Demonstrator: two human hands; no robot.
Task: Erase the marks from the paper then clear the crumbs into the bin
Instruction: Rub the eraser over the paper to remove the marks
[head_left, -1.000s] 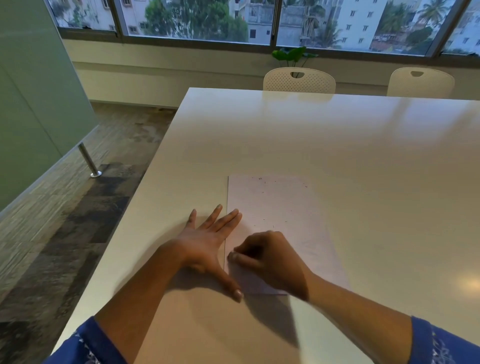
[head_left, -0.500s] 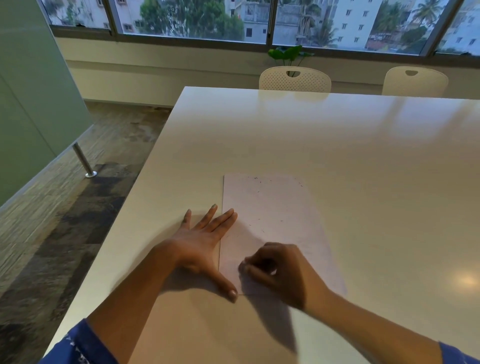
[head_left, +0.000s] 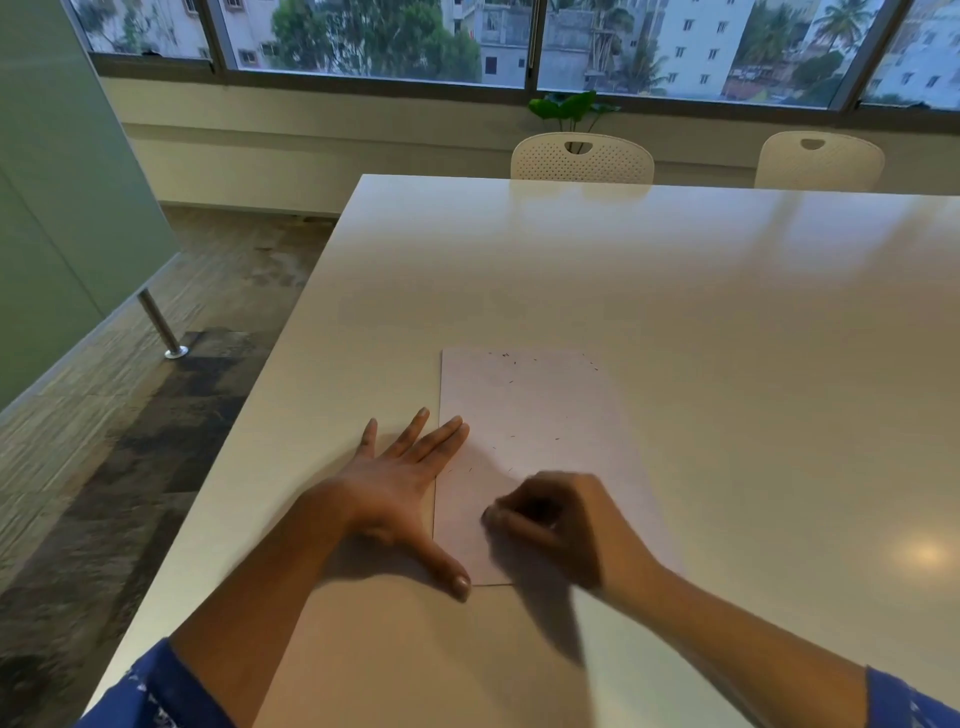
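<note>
Paper pinned flat on a white table, lower centre of the frame.

The paper (head_left: 535, 415) is laid on the table (head_left: 701, 291), with dark crumbs (head_left: 506, 356) scattered near its top edge and across its middle. Its left edge is pressed by the left hand (head_left: 400, 483), which is laid flat with straight, spread fingers, the thumb at the sheet's lower left corner. The right hand (head_left: 561, 525) is set on the sheet's lower part, blurred, with fingers curled; whether anything is pinched cannot be told.
</note>
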